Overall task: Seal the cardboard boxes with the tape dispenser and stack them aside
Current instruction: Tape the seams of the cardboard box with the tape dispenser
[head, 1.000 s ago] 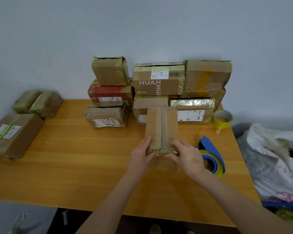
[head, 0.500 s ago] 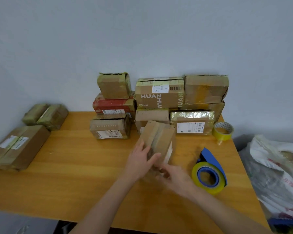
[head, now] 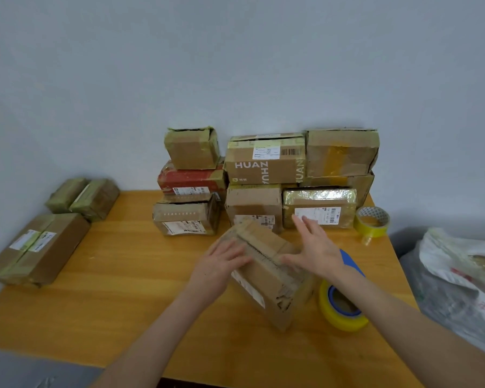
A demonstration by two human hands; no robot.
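Neither hand closes round the cardboard box (head: 266, 275): the left hand (head: 224, 264) lies on its top face with relaxed fingers, and the right hand (head: 317, 247) meets its far right edge with fingers straight and spread, so both are open and only press. The box sits near the middle of the table (head: 123, 275), in front of the pile of boxes (head: 263, 169) and just beside the tape dispenser (head: 345, 303). Its long axis runs diagonally, from far left to near right, with the taped seam along that line on the upward face and the ragged short end pointing toward the person's right. It looks tilted, though whether it rests on the table cannot be told. Held by 2 flat palms alone, it would likely slip or swing if either hand eased off. A swing to the right could knock the dispenser toward the table edge, and the torn near end might gape open under pressure.
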